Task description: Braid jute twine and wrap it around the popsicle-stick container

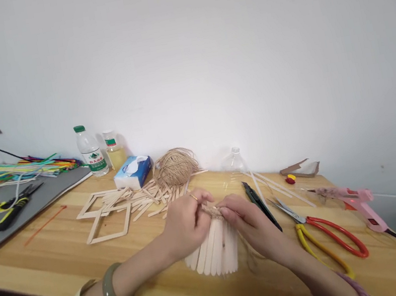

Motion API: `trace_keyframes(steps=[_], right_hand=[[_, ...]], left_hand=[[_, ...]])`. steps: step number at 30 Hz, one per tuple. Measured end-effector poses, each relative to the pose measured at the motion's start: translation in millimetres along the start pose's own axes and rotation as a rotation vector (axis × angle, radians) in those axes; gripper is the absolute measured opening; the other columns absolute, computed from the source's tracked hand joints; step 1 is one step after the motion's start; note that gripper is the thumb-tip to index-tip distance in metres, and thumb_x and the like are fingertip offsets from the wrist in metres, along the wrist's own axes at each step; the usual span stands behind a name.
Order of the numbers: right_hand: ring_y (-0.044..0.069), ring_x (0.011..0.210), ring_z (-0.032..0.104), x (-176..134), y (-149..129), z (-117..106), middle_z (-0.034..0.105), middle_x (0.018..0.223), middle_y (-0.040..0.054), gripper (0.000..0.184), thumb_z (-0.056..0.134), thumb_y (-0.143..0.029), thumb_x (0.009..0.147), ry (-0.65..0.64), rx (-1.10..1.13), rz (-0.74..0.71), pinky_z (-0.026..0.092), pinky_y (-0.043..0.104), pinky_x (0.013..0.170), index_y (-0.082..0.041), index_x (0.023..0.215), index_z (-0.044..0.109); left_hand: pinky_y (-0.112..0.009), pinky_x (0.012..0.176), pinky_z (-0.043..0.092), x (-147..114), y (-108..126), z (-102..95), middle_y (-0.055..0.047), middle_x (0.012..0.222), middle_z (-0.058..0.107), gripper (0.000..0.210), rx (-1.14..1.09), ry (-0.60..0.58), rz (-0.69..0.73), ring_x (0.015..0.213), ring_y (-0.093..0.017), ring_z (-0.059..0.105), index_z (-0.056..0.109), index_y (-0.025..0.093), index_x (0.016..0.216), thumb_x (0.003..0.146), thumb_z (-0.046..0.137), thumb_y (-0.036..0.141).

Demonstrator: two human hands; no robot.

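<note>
Craft sticks are set side by side in a flared, skirt-like shape, rounded ends toward me. Jute twine is wound round their narrow upper end. My left hand is closed on that end from the left, fingers curled and thumb bent in. From the right, my right hand pinches the twine between thumb and fingers. The fingers hide part of the wrapped end. A loose strand of twine hangs below my right hand.
Beyond my hands lie a twine ball, loose craft sticks and stick frames. A utility knife, scissors and a pink glue gun lie to the right. Bottles and a tissue pack stand behind.
</note>
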State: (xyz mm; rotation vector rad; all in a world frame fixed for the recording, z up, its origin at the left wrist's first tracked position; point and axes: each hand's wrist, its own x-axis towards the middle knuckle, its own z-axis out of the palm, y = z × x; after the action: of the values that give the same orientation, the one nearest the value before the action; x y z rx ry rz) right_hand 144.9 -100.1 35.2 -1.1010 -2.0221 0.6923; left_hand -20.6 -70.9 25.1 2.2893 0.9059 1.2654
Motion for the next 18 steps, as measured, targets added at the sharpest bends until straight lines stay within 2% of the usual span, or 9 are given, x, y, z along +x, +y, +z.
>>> trace_keyframes(steps=[3, 5, 7, 10, 13, 18], right_hand=[[0.016, 0.077, 0.045, -4, 3, 0, 0.047, 0.076, 0.0022, 0.025, 0.033, -0.033, 0.091, 0.034, 0.014, 0.014, 0.036, 0.029, 0.071, -0.020, 0.074, 0.047], [0.015, 0.076, 0.043, -6, 2, -3, 0.045, 0.074, 0.0012, 0.025, 0.031, -0.033, 0.091, 0.041, 0.019, 0.014, 0.035, 0.028, 0.069, -0.020, 0.074, 0.044], [0.015, 0.076, 0.043, -8, 1, -6, 0.044, 0.074, 0.0010, 0.025, 0.031, -0.033, 0.092, 0.039, 0.013, 0.016, 0.034, 0.027, 0.068, -0.020, 0.074, 0.044], [0.015, 0.076, 0.043, -8, 1, -9, 0.045, 0.075, 0.0011, 0.025, 0.031, -0.032, 0.092, 0.021, -0.021, 0.021, 0.034, 0.027, 0.068, -0.020, 0.075, 0.045], [0.014, 0.076, 0.043, -8, 1, -11, 0.046, 0.077, 0.0012, 0.024, 0.031, -0.031, 0.092, 0.008, -0.066, 0.017, 0.035, 0.027, 0.069, -0.020, 0.076, 0.046], [0.015, 0.077, 0.044, -9, -2, -14, 0.047, 0.077, 0.0012, 0.024, 0.032, -0.030, 0.092, -0.017, -0.109, 0.012, 0.036, 0.028, 0.071, -0.019, 0.076, 0.047]], left_hand=[[-0.027, 0.068, 0.039, 2, -2, -5.7, -0.002, 0.076, 0.055, 0.021, -0.408, -0.077, -0.191, 0.073, -0.015, 0.051, 0.050, 0.016, 0.088, 0.070, 0.041, 0.011], [-0.029, 0.075, 0.038, 3, -7, -9.5, -0.005, 0.086, 0.057, 0.023, -0.647, -0.123, -0.218, 0.085, -0.018, 0.052, 0.053, 0.015, 0.090, 0.070, 0.041, 0.014], [-0.030, 0.080, 0.036, 3, -12, -13.1, -0.006, 0.092, 0.057, 0.025, -0.774, -0.174, -0.224, 0.092, -0.020, 0.050, 0.055, 0.015, 0.095, 0.075, 0.040, 0.019], [-0.031, 0.084, 0.034, 5, -11, -18.5, -0.006, 0.095, 0.058, 0.028, -0.713, -0.278, -0.227, 0.094, -0.020, 0.049, 0.058, 0.015, 0.097, 0.082, 0.041, 0.032], [-0.029, 0.079, 0.036, 9, -3, -22.7, -0.005, 0.088, 0.058, 0.032, -0.598, -0.393, -0.286, 0.087, -0.019, 0.049, 0.059, 0.015, 0.089, 0.081, 0.045, 0.042], [-0.025, 0.075, 0.036, 16, 4, -23.5, 0.000, 0.078, 0.055, 0.026, -0.602, -0.479, -0.389, 0.078, -0.014, 0.048, 0.056, 0.014, 0.080, 0.076, 0.054, 0.040]])
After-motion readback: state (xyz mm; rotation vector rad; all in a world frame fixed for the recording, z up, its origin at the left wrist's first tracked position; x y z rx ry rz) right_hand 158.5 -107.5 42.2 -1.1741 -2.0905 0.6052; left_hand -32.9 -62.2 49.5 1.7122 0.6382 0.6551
